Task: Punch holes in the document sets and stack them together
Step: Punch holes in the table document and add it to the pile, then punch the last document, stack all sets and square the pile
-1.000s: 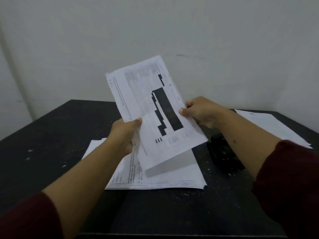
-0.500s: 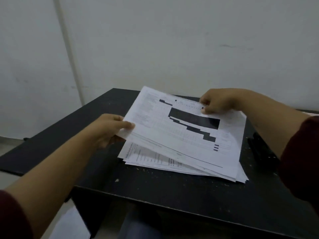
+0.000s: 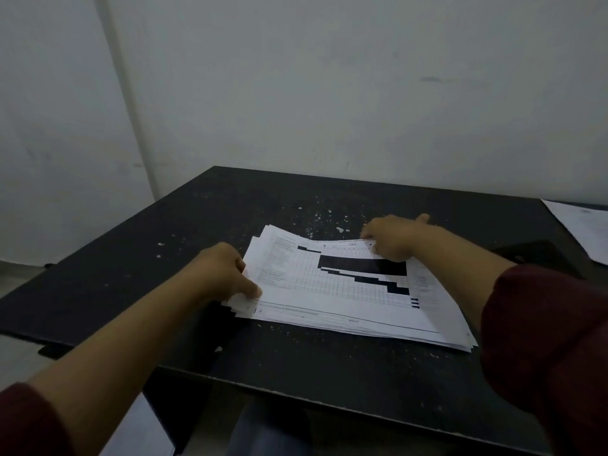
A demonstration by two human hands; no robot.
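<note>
A stack of white document sets [image 3: 345, 304] lies flat on the black table [image 3: 197, 225]; the top sheet shows a grid chart with black bars. My left hand [image 3: 223, 274] grips the stack's left edge, thumb on top of the paper. My right hand [image 3: 391, 236] pinches the far right corner of the top set, fingers curled over its edge. The black hole punch [image 3: 539, 255] sits to the right of the stack, partly hidden behind my right forearm.
Another white sheet [image 3: 582, 225] lies at the table's far right edge. Small white paper bits are scattered over the table top. A pale wall stands close behind the table. The table's near edge runs just below my forearms.
The document set that I held up in the air has come down onto the stack and now lies flat. Both hands followed it down and stay at its edges.
</note>
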